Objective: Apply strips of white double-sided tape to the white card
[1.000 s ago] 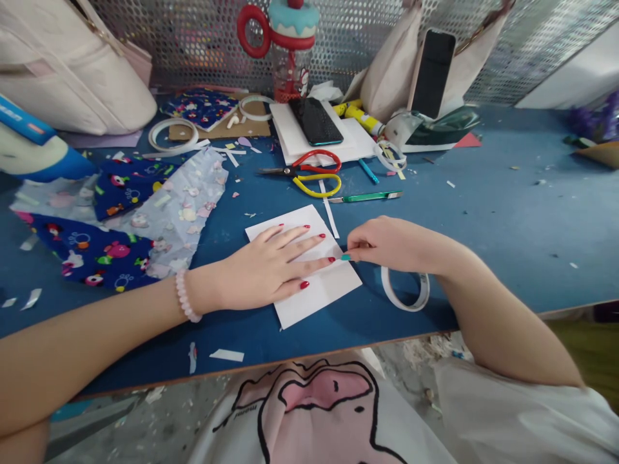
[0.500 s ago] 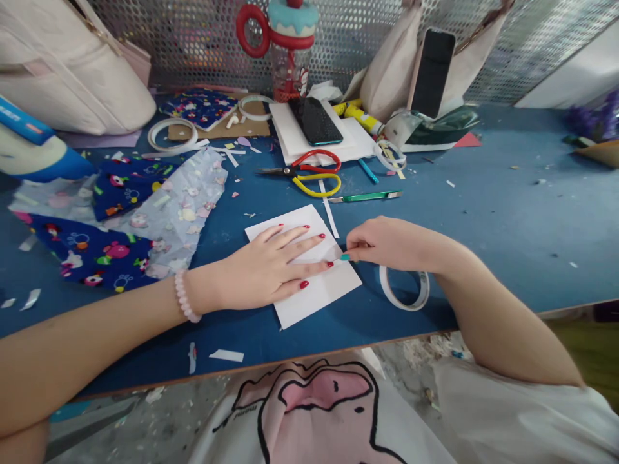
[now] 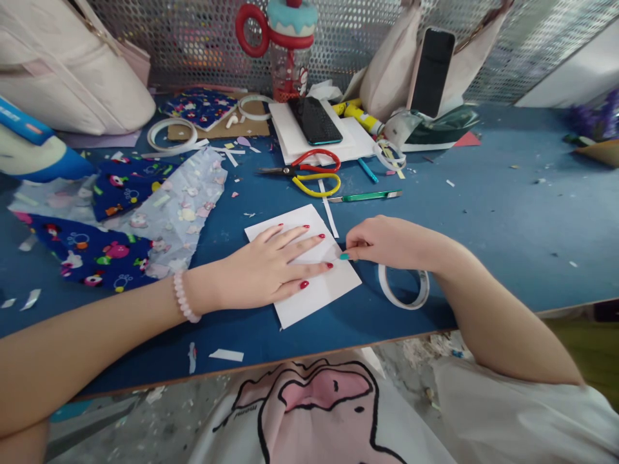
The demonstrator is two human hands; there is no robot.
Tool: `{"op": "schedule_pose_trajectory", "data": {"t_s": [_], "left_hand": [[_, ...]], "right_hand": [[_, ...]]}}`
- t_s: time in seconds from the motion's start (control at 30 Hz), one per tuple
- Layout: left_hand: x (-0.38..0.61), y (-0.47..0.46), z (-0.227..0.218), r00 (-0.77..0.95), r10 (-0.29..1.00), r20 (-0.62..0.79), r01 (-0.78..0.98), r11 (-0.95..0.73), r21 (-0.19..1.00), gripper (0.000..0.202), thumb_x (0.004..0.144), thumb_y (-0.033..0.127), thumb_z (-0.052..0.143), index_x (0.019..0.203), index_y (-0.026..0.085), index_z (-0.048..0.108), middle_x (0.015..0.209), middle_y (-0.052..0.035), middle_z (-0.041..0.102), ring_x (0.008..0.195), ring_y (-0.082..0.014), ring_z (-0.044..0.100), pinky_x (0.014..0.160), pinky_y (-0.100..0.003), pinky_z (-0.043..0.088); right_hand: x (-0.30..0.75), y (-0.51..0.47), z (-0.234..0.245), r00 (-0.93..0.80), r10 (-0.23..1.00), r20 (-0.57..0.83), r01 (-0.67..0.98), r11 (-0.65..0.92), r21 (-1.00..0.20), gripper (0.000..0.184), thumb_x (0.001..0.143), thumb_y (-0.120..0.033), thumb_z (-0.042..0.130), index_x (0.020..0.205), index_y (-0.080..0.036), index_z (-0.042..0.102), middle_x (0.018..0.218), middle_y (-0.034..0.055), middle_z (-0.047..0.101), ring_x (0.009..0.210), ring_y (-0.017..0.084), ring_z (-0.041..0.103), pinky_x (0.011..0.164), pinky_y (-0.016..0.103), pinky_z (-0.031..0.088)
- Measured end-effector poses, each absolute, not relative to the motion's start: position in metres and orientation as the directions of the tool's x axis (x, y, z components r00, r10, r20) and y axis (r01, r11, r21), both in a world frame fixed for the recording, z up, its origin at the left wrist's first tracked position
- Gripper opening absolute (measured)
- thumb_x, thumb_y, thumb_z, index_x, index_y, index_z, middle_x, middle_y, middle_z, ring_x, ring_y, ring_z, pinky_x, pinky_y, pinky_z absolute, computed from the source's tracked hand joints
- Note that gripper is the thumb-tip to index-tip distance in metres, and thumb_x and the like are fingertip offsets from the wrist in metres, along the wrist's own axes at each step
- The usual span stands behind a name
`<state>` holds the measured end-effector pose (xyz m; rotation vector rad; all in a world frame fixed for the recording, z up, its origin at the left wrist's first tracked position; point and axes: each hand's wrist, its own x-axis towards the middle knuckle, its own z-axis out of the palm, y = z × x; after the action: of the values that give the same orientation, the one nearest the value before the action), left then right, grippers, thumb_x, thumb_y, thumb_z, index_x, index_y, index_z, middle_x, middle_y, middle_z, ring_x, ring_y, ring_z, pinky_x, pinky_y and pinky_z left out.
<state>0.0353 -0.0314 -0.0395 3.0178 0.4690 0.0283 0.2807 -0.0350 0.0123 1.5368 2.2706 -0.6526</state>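
Note:
A white sheet of paper (image 3: 293, 314), perhaps folded, lies at a slant near the table's front edge. My left hand (image 3: 273, 270) rests flat on it with the fingers spread, a pale pink bead bracelet at the wrist. At the paper's right edge is my right hand (image 3: 372, 241), its fingers curled in and the teal-nailed thumb tip touching the edge. What those fingers pinch, if anything, is hidden. Just below the right hand, a roll of white tape (image 3: 387, 293) lies on the table, partly covered by the wrist.
Beyond the paper lie scissors (image 3: 316, 187) with red and yellow handles, a green craft knife (image 3: 370, 196) and a paper strip (image 3: 329, 216). Patterned fabric (image 3: 104, 251) spreads at left. Farther back are a phone (image 3: 315, 120), a tumbler (image 3: 290, 61), tape rolls (image 3: 171, 135) and a propped phone (image 3: 432, 71).
Almost nothing differs. My right hand has shifted very slightly at the paper's edge, while my left hand stays flat in the same place.

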Motion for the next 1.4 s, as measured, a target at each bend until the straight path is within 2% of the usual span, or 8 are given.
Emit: {"op": "schedule_pose_trajectory", "data": {"t_s": [0.2,0.43,0.67,0.77,0.97,1.1,1.23,1.4], "left_hand": [[0.035,-0.032,-0.041,0.953,0.300,0.028,0.298,-0.952,0.073,0.046,0.103,0.037,0.040,0.149,0.033,0.037,0.159,-0.0129,0.028,0.145,-0.0376,0.027,0.112,-0.058,0.027],[0.034,-0.032,-0.042,0.951,0.305,0.052,0.302,-0.952,0.056,0.044,0.103,0.036,0.039,0.147,0.030,0.042,0.159,-0.0104,0.029,0.144,-0.0361,0.030,0.112,-0.056,0.027],[0.033,-0.031,-0.042,0.955,0.295,0.036,0.293,-0.955,0.043,0.045,0.103,0.036,0.039,0.147,0.027,0.042,0.160,-0.0110,0.027,0.145,-0.0351,0.027,0.114,-0.055,0.025],[0.032,-0.030,-0.043,0.957,0.289,0.036,0.288,-0.957,0.034,0.045,0.103,0.035,0.039,0.147,0.026,0.041,0.160,-0.0107,0.026,0.145,-0.0347,0.026,0.114,-0.054,0.024],[0.031,-0.029,-0.048,0.956,0.288,0.061,0.287,-0.957,0.035,0.046,0.103,0.037,0.038,0.148,0.027,0.039,0.160,-0.0098,0.027,0.145,-0.0342,0.027,0.115,-0.054,0.021],[0.030,-0.027,-0.046,0.959,0.282,0.030,0.280,-0.958,0.058,0.047,0.103,0.038,0.033,0.149,0.026,0.038,0.161,-0.0109,0.025,0.146,-0.0355,0.025,0.115,-0.055,0.021],[0.026,-0.023,-0.036,0.986,0.169,-0.002,0.168,-0.978,0.126,0.064,0.097,0.059,0.037,0.150,0.023,0.037,0.160,-0.0149,0.026,0.144,-0.0402,0.026,0.114,-0.060,0.017],[0.018,-0.016,-0.028,1.000,0.001,-0.012,0.003,-0.988,0.158,0.079,0.084,0.071,0.054,0.147,0.026,0.041,0.153,-0.0115,0.041,0.143,-0.0371,0.030,0.119,-0.056,0.006]], "right_hand": [[0.281,-0.034,0.011,-0.354,0.793,-0.496,0.935,0.285,-0.212,0.025,0.089,-0.033,0.052,0.082,-0.018,0.071,0.082,0.0045,0.070,0.068,0.016,0.057,0.060,0.027,0.035],[0.293,-0.027,0.009,-0.422,0.759,-0.496,0.889,0.238,-0.391,0.026,0.085,-0.035,0.052,0.071,-0.018,0.068,0.068,0.0006,0.065,0.058,0.012,0.052,0.056,0.027,0.033],[0.307,-0.023,0.007,-0.350,0.878,-0.328,0.908,0.232,-0.348,0.025,0.081,-0.042,0.060,0.072,-0.019,0.064,0.070,0.0006,0.064,0.060,0.012,0.051,0.059,0.027,0.035],[0.306,-0.022,0.002,-0.445,0.838,-0.315,0.854,0.292,-0.430,0.026,0.081,-0.043,0.061,0.071,-0.019,0.060,0.068,-0.0008,0.061,0.059,0.012,0.050,0.058,0.026,0.034],[0.298,-0.023,-0.006,-0.451,0.840,-0.301,0.878,0.357,-0.319,0.027,0.080,-0.041,0.069,0.071,-0.019,0.055,0.071,-0.0011,0.059,0.063,0.013,0.048,0.057,0.026,0.029],[0.298,-0.024,-0.004,-0.498,0.819,-0.285,0.847,0.389,-0.362,0.025,0.083,-0.039,0.067,0.072,-0.019,0.056,0.073,-0.0005,0.060,0.064,0.013,0.049,0.059,0.025,0.031],[0.298,-0.024,-0.002,-0.551,0.801,-0.234,0.804,0.433,-0.408,0.028,0.096,-0.034,0.049,0.074,-0.018,0.057,0.076,0.0018,0.063,0.068,0.014,0.053,0.062,0.025,0.033],[0.296,-0.023,-0.007,-0.568,0.793,-0.220,0.811,0.491,-0.319,0.017,0.088,-0.032,0.061,0.078,-0.019,0.059,0.079,0.0026,0.066,0.068,0.015,0.054,0.059,0.025,0.030]]}}
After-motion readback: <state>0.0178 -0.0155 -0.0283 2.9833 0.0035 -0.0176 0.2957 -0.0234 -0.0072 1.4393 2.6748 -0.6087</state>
